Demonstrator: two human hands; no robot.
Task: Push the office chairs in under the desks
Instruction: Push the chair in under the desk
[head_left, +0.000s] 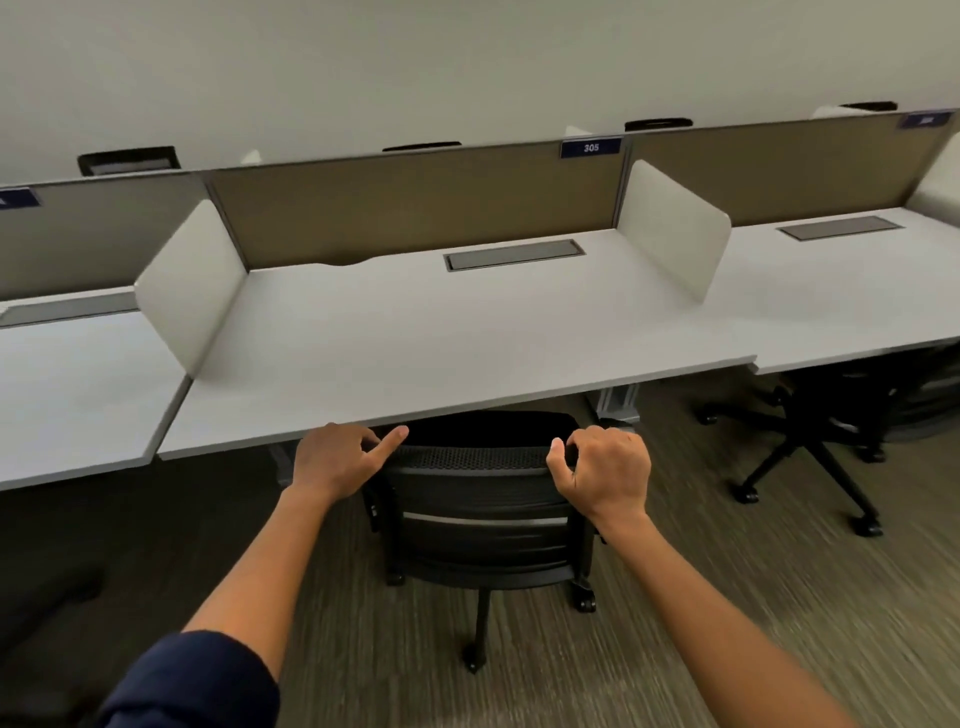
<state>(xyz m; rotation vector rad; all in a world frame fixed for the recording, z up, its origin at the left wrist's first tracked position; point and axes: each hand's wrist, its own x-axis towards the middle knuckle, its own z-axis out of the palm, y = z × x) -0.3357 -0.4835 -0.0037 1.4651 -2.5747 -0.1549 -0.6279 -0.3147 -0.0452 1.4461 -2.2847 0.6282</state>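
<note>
A black mesh-backed office chair (478, 499) stands in front of me with its backrest top just under the front edge of the white middle desk (441, 332). My left hand (337, 460) rests on the left top corner of the backrest, index finger stretched along the top edge. My right hand (602, 475) is curled around the right top corner. The seat is hidden under the desk; the wheeled base shows on the carpet below.
A second black chair (810, 431) sits partly under the right desk (831, 291), its base sticking out onto the carpet. White side dividers (670, 223) and a brown back panel (415, 208) labelled 305 bound the middle desk. Another desk (67, 395) lies left.
</note>
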